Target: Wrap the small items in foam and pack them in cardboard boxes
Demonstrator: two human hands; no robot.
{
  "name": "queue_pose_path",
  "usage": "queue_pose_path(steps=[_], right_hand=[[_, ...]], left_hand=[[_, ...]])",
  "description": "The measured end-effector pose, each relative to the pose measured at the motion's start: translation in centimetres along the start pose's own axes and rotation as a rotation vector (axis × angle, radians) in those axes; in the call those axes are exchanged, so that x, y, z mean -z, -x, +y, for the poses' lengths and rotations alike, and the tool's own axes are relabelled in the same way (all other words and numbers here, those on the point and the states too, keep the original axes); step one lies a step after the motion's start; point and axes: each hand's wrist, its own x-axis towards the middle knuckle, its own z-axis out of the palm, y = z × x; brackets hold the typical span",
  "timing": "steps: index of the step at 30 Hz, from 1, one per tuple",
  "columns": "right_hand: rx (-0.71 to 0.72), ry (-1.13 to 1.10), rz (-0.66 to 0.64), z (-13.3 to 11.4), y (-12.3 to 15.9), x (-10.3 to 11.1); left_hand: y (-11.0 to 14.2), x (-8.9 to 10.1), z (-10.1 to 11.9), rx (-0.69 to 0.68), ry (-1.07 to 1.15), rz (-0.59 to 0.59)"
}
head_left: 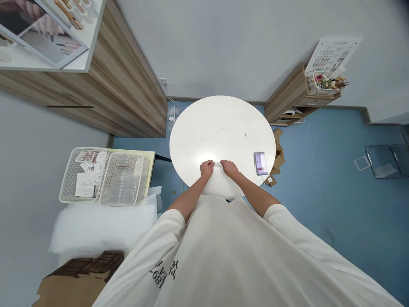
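Observation:
Over the near part of the round white table (pixel 220 123), my two hands are close together. My left hand (pixel 207 168) is closed in a pinch on the left end of a small whitish, partly see-through piece (pixel 217 164). At its other end, my right hand (pixel 229 167) is closed on it too. The piece is too small and too close in colour to the tabletop for me to tell its kind. On the table to the right lies a phone (pixel 260 163) with a lit, blurred screen and a white cable.
At left, two white baskets (pixel 105 177) hold clear plastic cases and cards, beside white wrapping (pixel 102 226) and a cardboard box (pixel 76 279). Flattened cardboard (pixel 278 155) lies right of the table. A wooden cabinet (pixel 290 96) and a chair (pixel 388 161) stand farther right.

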Motion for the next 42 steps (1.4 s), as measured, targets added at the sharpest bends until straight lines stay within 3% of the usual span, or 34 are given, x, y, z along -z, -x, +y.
queue_pose_path(steps=[4, 10, 18, 24, 34, 42], right_hand=[[0.007, 0.027, 0.018, 0.0, 0.0, -0.3], [-0.066, -0.143, 0.095, 0.3, -0.5, -0.7], [-0.263, -0.447, 0.110, 1.4, 0.6, -4.3], [-0.265, -0.537, 0.097, 1.4, 1.4, -5.9], [-0.232, -0.557, 0.123, 1.8, 1.4, -5.2], [-0.099, -0.508, 0.231, 1.7, 1.2, -3.3]], left_hand=[[0.0, -0.1, -0.5, -0.002, 0.002, -0.027], [0.2, -0.2, -2.8, 0.031, -0.023, -0.051], [1.1, 0.5, -4.2, 0.066, -0.082, -0.113], [1.5, 0.2, -4.3, 0.072, -0.060, -0.192], [1.1, 0.2, -3.8, 0.037, -0.039, -0.234], [1.4, 3.4, -3.5, -0.011, -0.027, -0.106]])
